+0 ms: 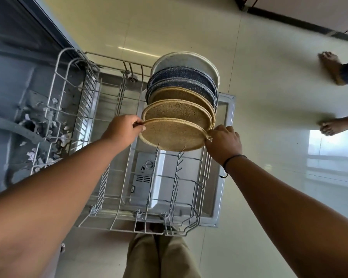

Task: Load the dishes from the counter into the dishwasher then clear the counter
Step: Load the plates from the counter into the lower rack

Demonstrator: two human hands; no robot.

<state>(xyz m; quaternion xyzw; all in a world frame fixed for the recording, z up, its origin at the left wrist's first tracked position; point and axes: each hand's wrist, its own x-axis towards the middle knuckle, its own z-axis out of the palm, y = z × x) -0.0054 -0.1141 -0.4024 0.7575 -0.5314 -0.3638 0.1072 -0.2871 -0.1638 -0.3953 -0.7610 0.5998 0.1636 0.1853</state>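
A tan speckled plate [172, 134] stands on edge in the pulled-out dishwasher rack [117, 197], nearest me in a row. My left hand [122, 128] pinches its left rim and my right hand [223, 142] grips its right rim. Behind it stand two more tan plates [178, 111], then dark blue speckled plates [182, 77], and a large white plate [191, 61] at the far end. All sit between the rack's tines along its right side.
The open dishwasher door [225, 157] lies flat under the rack. The dishwasher tub [18, 109] is at the left, with debris on its floor. Another person's bare feet [331, 67] stand on the tiled floor at the right. My legs [159, 255] are below the rack.
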